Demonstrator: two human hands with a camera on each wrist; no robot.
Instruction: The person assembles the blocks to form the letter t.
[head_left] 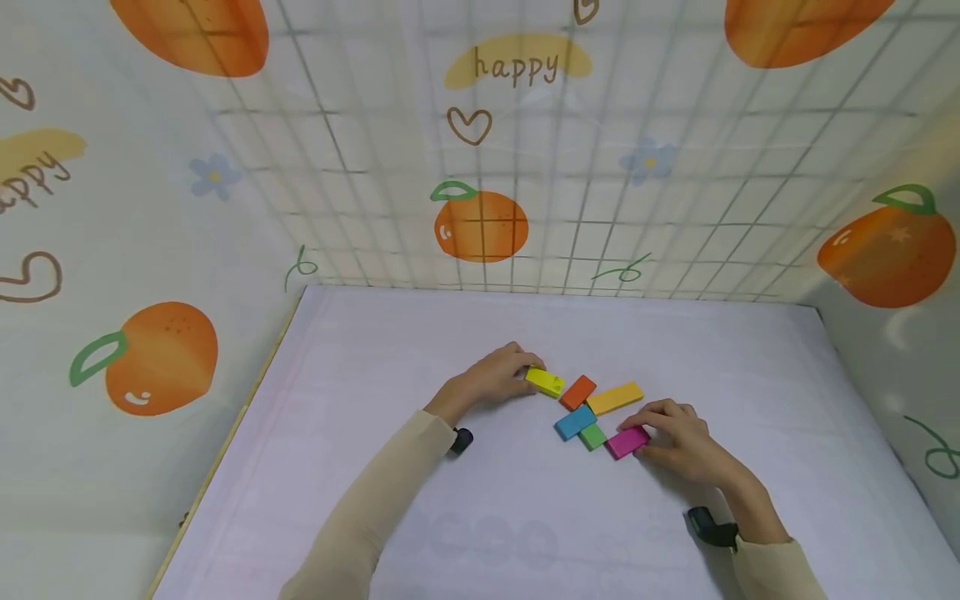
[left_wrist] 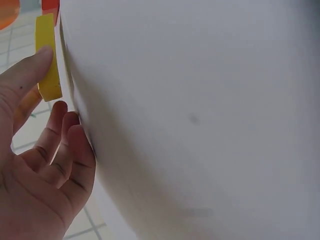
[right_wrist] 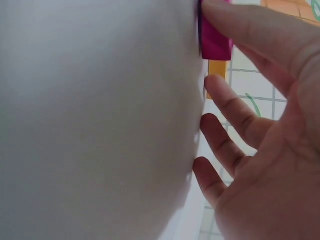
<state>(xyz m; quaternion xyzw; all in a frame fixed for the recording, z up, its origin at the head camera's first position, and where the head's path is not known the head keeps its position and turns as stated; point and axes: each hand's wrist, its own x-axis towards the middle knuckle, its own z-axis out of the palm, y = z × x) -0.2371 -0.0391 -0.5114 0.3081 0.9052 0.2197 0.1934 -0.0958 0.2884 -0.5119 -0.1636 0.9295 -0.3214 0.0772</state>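
Observation:
My left hand [head_left: 498,373] pinches a yellow block [head_left: 545,382] between thumb and finger, at the left end of a small group of colored blocks. In the left wrist view the thumb presses the side of that yellow block [left_wrist: 47,75] while the other fingers curl below it. At the group's right, my right hand [head_left: 684,442] grips a magenta block [head_left: 627,442], its thumb on the near side. The right wrist view shows the thumb over the magenta block [right_wrist: 216,37], the remaining fingers spread near the tabletop.
Between the hands lie an orange-red block [head_left: 578,392], a longer amber block [head_left: 617,398], a blue block [head_left: 575,423] and a green block [head_left: 592,437], close together. The white table [head_left: 480,517] meets a printed curtain [head_left: 375,208] at the back and sides.

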